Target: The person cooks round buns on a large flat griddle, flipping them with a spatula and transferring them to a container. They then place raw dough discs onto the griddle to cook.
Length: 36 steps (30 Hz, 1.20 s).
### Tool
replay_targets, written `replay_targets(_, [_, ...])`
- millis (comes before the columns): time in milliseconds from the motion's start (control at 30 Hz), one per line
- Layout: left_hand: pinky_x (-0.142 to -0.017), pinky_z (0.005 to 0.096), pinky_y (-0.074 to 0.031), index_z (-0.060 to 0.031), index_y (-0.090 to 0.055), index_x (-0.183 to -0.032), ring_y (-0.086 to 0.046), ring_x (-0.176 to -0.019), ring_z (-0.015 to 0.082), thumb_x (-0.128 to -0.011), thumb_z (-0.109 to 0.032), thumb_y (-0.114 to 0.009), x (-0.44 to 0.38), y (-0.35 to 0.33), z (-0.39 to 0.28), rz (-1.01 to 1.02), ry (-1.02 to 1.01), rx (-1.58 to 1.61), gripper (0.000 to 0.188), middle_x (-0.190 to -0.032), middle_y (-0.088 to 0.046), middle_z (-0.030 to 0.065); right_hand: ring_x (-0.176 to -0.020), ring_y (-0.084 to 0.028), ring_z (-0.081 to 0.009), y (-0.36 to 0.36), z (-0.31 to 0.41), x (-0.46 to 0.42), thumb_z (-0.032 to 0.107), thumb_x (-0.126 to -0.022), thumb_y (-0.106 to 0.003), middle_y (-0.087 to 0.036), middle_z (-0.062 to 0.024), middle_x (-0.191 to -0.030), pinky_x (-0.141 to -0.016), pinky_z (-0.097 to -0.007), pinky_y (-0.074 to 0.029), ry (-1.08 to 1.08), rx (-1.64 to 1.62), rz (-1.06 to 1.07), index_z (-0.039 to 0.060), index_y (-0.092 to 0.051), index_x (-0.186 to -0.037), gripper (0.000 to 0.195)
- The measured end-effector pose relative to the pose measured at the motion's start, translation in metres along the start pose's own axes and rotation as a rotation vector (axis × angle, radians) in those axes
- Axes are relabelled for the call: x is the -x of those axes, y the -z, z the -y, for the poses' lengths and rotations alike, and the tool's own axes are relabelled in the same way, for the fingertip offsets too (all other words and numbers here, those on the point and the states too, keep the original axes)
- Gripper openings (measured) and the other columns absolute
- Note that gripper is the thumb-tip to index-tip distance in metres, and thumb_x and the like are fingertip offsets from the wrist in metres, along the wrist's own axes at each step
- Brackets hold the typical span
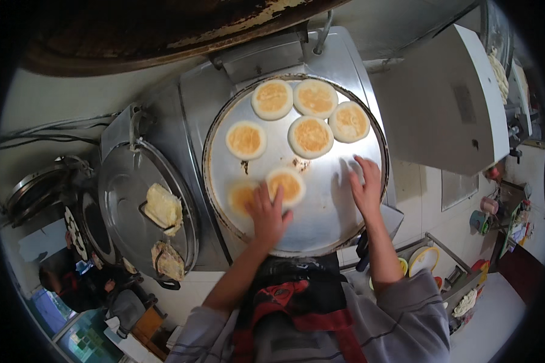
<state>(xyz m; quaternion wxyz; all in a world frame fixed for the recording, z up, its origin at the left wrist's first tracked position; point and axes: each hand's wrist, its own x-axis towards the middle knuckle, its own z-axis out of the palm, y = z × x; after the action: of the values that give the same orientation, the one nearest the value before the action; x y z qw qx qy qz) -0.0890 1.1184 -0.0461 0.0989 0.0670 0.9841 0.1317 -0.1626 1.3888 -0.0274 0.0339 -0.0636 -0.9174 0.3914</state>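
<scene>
Several round flatbreads (311,137) with browned tops lie on a large round metal griddle (318,227) in front of me. My left hand (269,217) is low over the front left part, fingers spread, its fingertips at the near edge of one flatbread (287,183) and beside a blurred flatbread (242,198). Whether the fingertips touch either bread is hard to tell. My right hand (365,186) hovers above the griddle's right side with thumb and fingers apart and nothing in them. Five more breads, counting the first, sit towards the back, some touching one another.
To the left, a round metal lid or pan (131,195) carries two greasy pads with handles (163,208). A large rusty-rimmed round lid (186,36) overhangs the back. A grey metal box (440,104) stands right. A person (68,286) is at the far left; a shelf rack (458,290) stands lower right.
</scene>
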Motion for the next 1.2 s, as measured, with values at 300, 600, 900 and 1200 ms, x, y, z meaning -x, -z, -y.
replay_targets(300, [-0.104,0.0554,-0.027,-0.0124,-0.041,-0.140,-0.030,-0.130,0.0446,-0.079,-0.032,-0.066,-0.198,0.036,0.043,-0.300,-0.070,0.055,0.068,-0.143,-0.031,0.0255,-0.111,-0.050,-0.0358,-0.083,0.036,-0.184,0.007,-0.079,-0.059,-0.053,-0.0193,-0.120,-0.092,-0.0459,-0.040,0.408,0.158,-0.013,0.0046,-0.059,-0.113,0.034])
replay_targets(600, [-0.105,0.0553,-0.025,-0.0063,-0.036,-0.141,-0.028,-0.132,0.0455,-0.084,-0.033,-0.064,-0.105,0.012,0.032,-0.174,0.049,0.188,0.069,-0.148,-0.022,0.0252,-0.116,-0.046,-0.0366,-0.052,0.032,-0.114,0.021,-0.076,-0.073,-0.049,-0.0218,-0.125,-0.098,-0.0454,-0.037,0.129,0.246,0.380,0.0008,-0.036,-0.136,0.074])
replay_targets(900, [-0.087,0.0345,-0.049,0.0026,-0.054,-0.118,-0.060,-0.103,0.0241,-0.072,-0.025,-0.080,-0.068,0.059,0.071,0.415,0.364,0.969,0.060,-0.111,-0.062,0.0141,-0.093,-0.062,-0.0302,-0.029,0.059,-0.029,0.029,-0.071,-0.078,-0.062,-0.0194,-0.101,-0.082,-0.0366,-0.050,-0.167,-0.088,0.535,-0.0004,-0.056,-0.115,0.057])
replay_targets(1200, [-0.105,0.0384,-0.037,0.0048,-0.030,-0.142,-0.045,-0.125,0.0310,-0.074,-0.038,-0.079,0.011,0.059,0.133,0.285,0.384,1.262,0.095,-0.130,-0.049,0.0243,-0.078,-0.059,-0.0127,-0.102,0.117,0.089,0.044,-0.089,-0.061,-0.067,-0.0042,-0.090,-0.072,-0.0325,-0.049,-0.526,-0.747,0.629,0.0029,-0.066,-0.100,0.043])
